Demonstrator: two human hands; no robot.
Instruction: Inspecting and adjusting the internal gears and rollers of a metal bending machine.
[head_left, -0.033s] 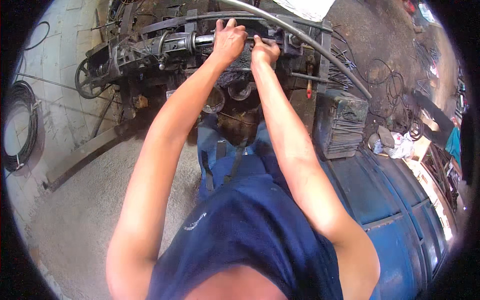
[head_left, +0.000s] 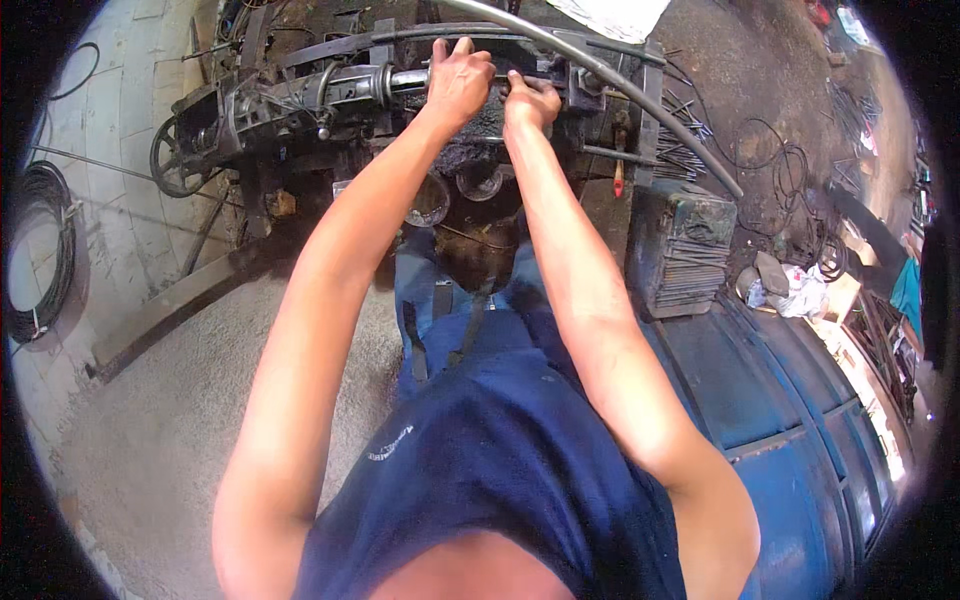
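Note:
Both my arms stretch forward to a dark, greasy lathe-like machine [head_left: 262, 112]. A bright metal shaft [head_left: 408, 79] runs out of its left part toward my hands. Closed over the shaft from above is my left hand [head_left: 460, 84], its knuckles up. Close beside it on the right, my right hand [head_left: 531, 103] is curled at the same line, thumb on top; its other fingers are mostly hidden. Beneath my hands lies dark, grainy debris [head_left: 465, 152]. Two round containers sit below the machine, a clear-rimmed one [head_left: 428, 203] and a dark one [head_left: 479, 183].
A long metal pipe [head_left: 640, 98] slants across the machine's right side. Near it are a red-handled tool [head_left: 618, 181], thin rods [head_left: 682, 128] and a dirty metal box [head_left: 690, 235]. Blue metal panels [head_left: 745, 400] lie at right. A handwheel [head_left: 166, 156] and coiled cable [head_left: 45, 255] are at left.

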